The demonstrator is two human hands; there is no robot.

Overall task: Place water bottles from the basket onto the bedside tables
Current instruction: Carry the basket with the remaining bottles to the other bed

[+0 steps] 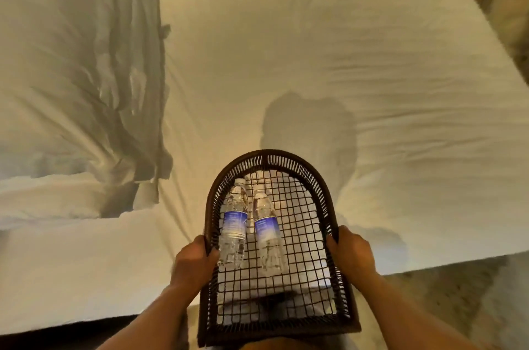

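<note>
I have my left grip (197, 259) closed around the left rim of the basket (269, 156), thumb hooked over the edge, fingers underneath where I cannot see them. Just to its right, touching or nearly touching the thumb, lies the left bottle (234, 223), flat on the wire mesh floor, cap pointing away from me and base toward me, so its long axis runs straight ahead of the grip. The right bottle (266, 231) lies beside it, roughly parallel, caps close together and bases a little apart; it sits between the two grips, somewhat nearer the left one. My right grip (350, 253) is wrapped around the right rim, with bare mesh between it and the nearer bottle. Both are taken up with carrying, so I judge one must let go before any bottle comes out; the left is nearer. Beyond the basket stretches the bed (315, 49), with rumpled bedding (74, 77) off left. No worktop is in view.
</note>
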